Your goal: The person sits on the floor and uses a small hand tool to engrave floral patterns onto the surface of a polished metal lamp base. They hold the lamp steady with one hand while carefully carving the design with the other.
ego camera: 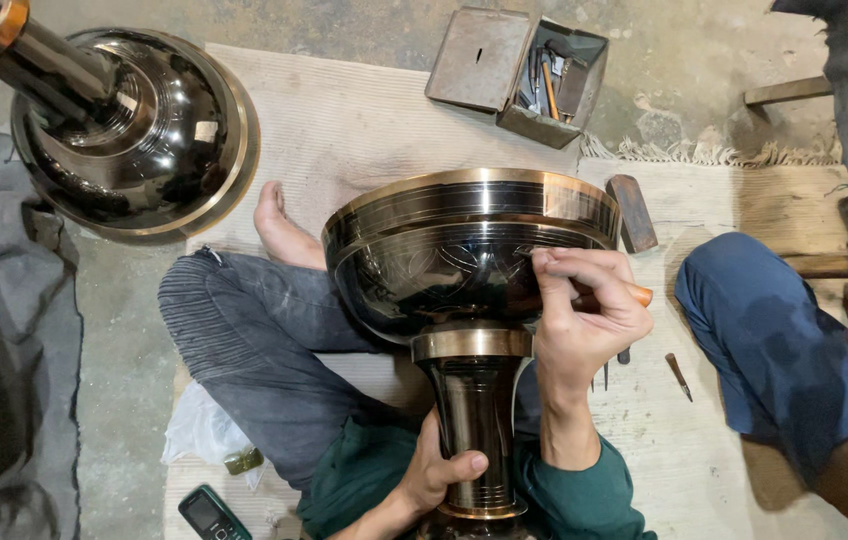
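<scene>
Carefully, I judge, is how this cutting goes best: short strokes, the tip kept low against the curve, the piece braced firm. My right hand (pixel 584 315) is curled tight around a slim orange-handled engraving tool (pixel 634 296), fingertips resting on the dark polished metal goblet-shaped bowl with brass bands (pixel 444 250) lying across my lap. My left hand (pixel 439 470) wraps its ribbed stem (pixel 474 430), steadying it.

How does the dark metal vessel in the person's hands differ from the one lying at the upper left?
The held vessel lies across the lap, steadied by the left hand on its stem, with the right hand pressing a wooden-handled tool against its bowl; the second vessel lies untouched on the floor. The held one shows faint engraved lines; the other looks plain. Both are glossy black with brass-coloured bands.
</scene>
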